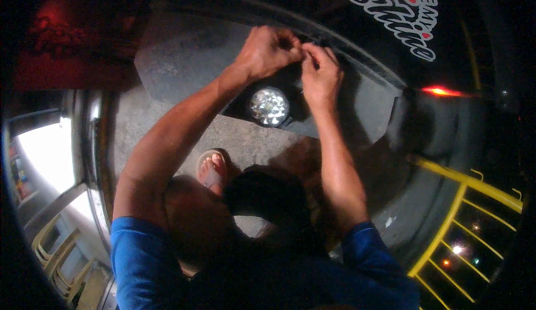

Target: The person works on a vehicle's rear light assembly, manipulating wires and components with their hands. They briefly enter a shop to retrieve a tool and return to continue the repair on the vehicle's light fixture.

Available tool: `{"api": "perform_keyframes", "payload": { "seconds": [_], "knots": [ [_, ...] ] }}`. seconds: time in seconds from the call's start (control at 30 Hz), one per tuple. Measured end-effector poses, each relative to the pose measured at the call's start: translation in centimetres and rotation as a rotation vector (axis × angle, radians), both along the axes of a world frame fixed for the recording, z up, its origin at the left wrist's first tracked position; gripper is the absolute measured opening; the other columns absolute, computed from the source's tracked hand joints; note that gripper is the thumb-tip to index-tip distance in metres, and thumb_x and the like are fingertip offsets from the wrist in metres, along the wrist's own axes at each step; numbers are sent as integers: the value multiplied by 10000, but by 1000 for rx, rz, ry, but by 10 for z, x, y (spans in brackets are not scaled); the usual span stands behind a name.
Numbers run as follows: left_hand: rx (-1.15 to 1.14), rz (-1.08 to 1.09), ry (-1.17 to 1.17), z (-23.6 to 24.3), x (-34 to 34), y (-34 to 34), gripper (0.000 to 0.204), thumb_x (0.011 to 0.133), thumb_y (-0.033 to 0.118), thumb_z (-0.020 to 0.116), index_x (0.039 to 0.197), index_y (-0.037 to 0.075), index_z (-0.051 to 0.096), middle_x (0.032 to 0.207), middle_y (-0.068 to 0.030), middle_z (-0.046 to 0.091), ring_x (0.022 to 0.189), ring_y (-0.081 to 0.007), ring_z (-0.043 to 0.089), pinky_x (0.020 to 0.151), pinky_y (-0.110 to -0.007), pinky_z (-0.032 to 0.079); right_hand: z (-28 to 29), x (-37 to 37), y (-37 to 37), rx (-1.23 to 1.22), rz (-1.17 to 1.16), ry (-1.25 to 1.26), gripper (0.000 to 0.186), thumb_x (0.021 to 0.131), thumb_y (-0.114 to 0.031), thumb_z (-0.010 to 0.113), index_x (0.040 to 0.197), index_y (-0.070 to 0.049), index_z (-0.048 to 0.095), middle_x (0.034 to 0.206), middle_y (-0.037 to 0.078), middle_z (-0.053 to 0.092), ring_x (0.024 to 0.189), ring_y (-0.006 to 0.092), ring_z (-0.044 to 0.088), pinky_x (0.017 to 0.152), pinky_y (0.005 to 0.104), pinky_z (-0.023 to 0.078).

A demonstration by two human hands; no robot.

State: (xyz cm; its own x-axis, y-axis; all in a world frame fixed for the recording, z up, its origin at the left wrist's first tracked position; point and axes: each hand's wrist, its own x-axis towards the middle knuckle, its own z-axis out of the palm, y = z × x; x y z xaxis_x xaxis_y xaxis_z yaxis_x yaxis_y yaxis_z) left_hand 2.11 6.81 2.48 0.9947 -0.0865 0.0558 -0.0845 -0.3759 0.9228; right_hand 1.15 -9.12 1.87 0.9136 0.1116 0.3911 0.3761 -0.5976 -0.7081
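My left hand (268, 52) and my right hand (320, 74) meet at the edge of a dark vehicle body, fingertips pinched close together on something small that I cannot make out. Just below them, a round light (268, 106) with a silvery, many-faceted reflector sits on a grey metal plate (178, 64) with a dark middle part. The black panel (352, 14) beyond my hands bears large white lettering and red hearts.
Red lights (444, 91) glow on the vehicle. A yellow railing (455, 198) stands at right. At left are a bright doorway (47, 142) and pale chairs (61, 254). My sandalled foot (211, 167) rests on concrete (184, 137) below.
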Motion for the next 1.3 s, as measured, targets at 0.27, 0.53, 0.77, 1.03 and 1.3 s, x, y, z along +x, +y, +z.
{"api": "perform_keyframes", "payload": {
  "seconds": [0.27,0.53,0.77,1.03,1.3],
  "knots": [
    [212,-102,-271,-8,4,2,214,776,215,683,908,46,675,856,-181,668,814,-376,644,719,-429,515,-3,3,0,-33,1,-35,123,878,-83,602,960,-22,669,880,161,637,805,350,638,686,397,508],
    [283,-109,-415,-8,4,-2,231,793,167,669,918,-10,589,846,-231,625,809,-446,601,672,-470,491,-10,9,2,-80,-2,-105,131,869,-54,573,969,-3,642,894,182,628,819,377,623,707,418,502],
    [310,-157,-509,-10,10,-3,217,799,165,656,892,-3,555,845,-220,585,824,-445,574,675,-499,472,-6,8,3,-111,-9,-49,190,826,-13,546,994,10,633,949,185,637,900,371,623,785,404,495],
    [366,-148,-542,-5,11,-5,219,788,162,653,910,6,558,878,-220,597,834,-449,593,685,-497,497,-11,10,3,-141,-29,-76,186,825,-13,554,993,-4,635,941,181,633,884,377,618,767,410,490],
    [382,-174,-374,-8,1,18,199,781,135,659,910,3,586,906,-211,620,833,-430,604,690,-468,499,-5,9,4,-66,-18,-21,98,879,-70,590,948,-21,640,886,156,632,807,334,624,706,394,493]
  ]
}}
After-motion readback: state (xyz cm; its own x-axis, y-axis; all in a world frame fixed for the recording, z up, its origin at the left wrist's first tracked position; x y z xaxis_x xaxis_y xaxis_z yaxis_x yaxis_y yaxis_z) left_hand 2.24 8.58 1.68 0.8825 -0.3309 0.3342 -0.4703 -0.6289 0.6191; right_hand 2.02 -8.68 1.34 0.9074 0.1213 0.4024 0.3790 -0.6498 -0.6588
